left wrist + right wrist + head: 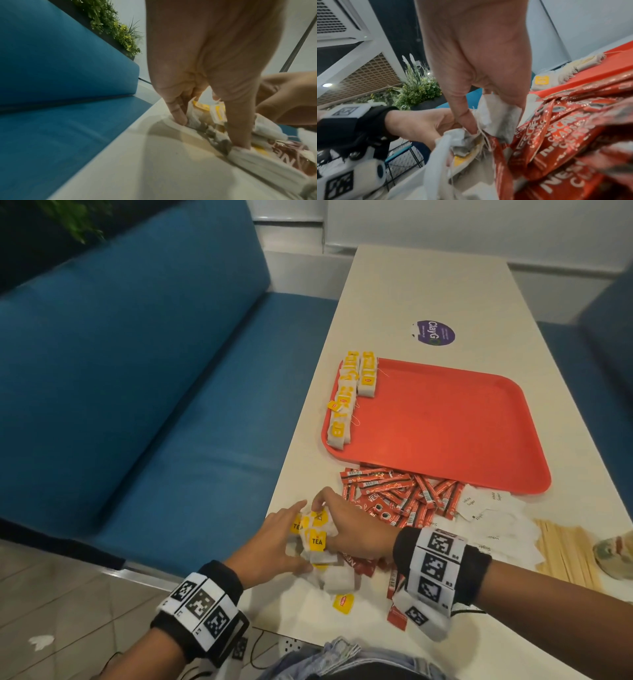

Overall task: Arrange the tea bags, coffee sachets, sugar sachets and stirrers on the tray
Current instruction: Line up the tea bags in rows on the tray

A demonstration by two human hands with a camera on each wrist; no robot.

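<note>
Head view: left hand (270, 542) and right hand (349, 529) close from both sides on a loose tea bag pile (317, 542) at the table's (428, 285) near-left edge; two tea bag rows (349, 395) lie on the red tray's (445, 422) left side; right wrist view alone shows thumb and fingers (467, 121) pinching one bag; left wrist view shows fingertips (180, 117) pressed into the pile, grip narrow.

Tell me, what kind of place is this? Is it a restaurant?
Probably a café or canteen booth. A long white table stands between blue padded benches, a red serving tray lies on it, and plants line the bench back.
</note>
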